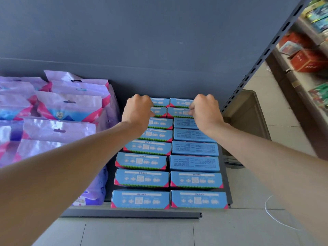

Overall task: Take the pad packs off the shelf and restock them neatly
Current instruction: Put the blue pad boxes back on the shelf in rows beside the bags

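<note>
Two columns of blue packs (142, 178) fill the shelf (131, 214) at frame centre. Your left hand (139, 110) and right hand (205, 111) reach the rear rows, fingers curled on the packs' far edges. Purple bags (58, 107) sit at left.

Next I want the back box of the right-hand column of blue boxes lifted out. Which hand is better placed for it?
Probably the right hand: it is curled over the rear boxes of the right-hand column. The left hand sits on the left column and would have to cross over.
</note>
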